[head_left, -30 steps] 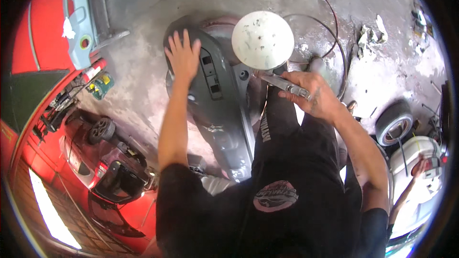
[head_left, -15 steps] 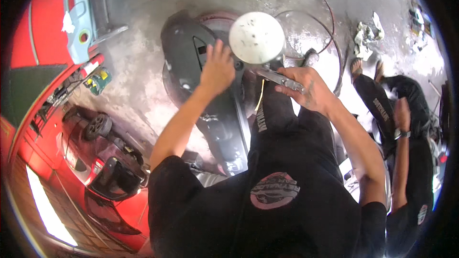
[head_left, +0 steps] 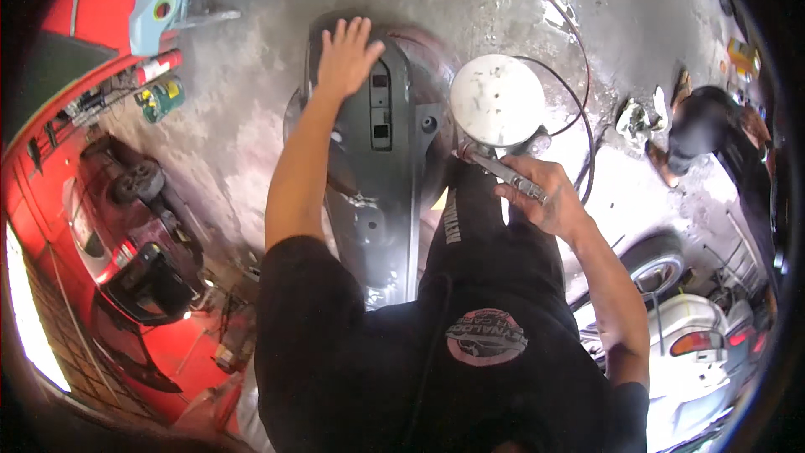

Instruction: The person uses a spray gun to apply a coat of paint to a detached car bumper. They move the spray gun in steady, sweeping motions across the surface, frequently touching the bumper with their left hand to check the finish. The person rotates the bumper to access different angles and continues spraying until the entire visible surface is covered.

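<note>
My right hand [head_left: 547, 193] is closed round the metal body of what looks like a spray gun [head_left: 507, 174]. Above and ahead of its front end is a round white top [head_left: 498, 101] with dark specks, seemingly the gun's cup lid. My left hand [head_left: 344, 59], fingers spread, is over the far end of a long dark grey car bumper [head_left: 369, 180]. Whether the palm touches the surface I cannot tell. Along the bumper runs a recessed strip [head_left: 381, 109] with rectangular openings, and a round hole shows beside it. What supports the bumper is mostly hidden.
A dark hose [head_left: 587, 117] loops over the wet concrete floor at right. Another person [head_left: 713, 126] bends near a crumpled white cloth [head_left: 635, 122]. A tyre [head_left: 658, 264] and a white car [head_left: 692, 335] stand right; a green object [head_left: 159, 99] and a dark-red car [head_left: 142, 243] are left.
My left hand has moved from beside the white top to the bumper's far end. The white top sits farther right from the bumper. The view has shifted; the other person now bends down.
</note>
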{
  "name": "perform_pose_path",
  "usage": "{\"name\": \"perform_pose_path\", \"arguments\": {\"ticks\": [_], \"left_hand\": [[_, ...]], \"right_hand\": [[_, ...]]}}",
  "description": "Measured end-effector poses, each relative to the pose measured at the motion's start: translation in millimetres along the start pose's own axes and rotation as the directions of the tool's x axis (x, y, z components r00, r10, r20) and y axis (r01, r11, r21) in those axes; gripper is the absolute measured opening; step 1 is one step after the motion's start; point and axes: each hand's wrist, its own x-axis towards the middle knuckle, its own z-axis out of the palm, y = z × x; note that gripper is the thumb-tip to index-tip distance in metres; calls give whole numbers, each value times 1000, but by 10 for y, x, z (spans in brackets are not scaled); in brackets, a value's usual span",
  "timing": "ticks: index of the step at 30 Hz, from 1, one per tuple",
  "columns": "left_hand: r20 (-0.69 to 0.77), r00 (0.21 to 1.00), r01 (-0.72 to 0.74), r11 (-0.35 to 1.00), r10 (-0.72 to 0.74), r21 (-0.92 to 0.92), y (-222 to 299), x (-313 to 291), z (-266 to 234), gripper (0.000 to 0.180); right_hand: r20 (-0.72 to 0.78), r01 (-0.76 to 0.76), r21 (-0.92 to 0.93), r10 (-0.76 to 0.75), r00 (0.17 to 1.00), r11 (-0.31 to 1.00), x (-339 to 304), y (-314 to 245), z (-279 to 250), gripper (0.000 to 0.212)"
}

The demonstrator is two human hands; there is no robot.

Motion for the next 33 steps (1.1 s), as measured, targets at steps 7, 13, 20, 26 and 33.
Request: {"name": "perform_pose_path", "arguments": {"ticks": [7,13,20,26,33], "left_hand": [[-45,986,151,976,-160,-154,506,-750,-448,72],[323,945,129,957,-40,-258,1392,-2014,-914,75],[-18,988,152,981,-155,-123,431,-519,-298,71],[380,892,258,966,-244,15,298,602,-265,68],[24,986,-151,943,166,-297,1294,-895,-355,49]], "right_hand": [[9,-26,-6,26,1000,1000,31,-97,5,43],[31,162,2,-162,986,987,21,-44,99,45],[-11,194,63,-193,981,979,-25,71,210,33],[-26,173,64,-172,985,983,28,126,218,26],[39,141,21,-142,989,990,45,126,160,42]]}}
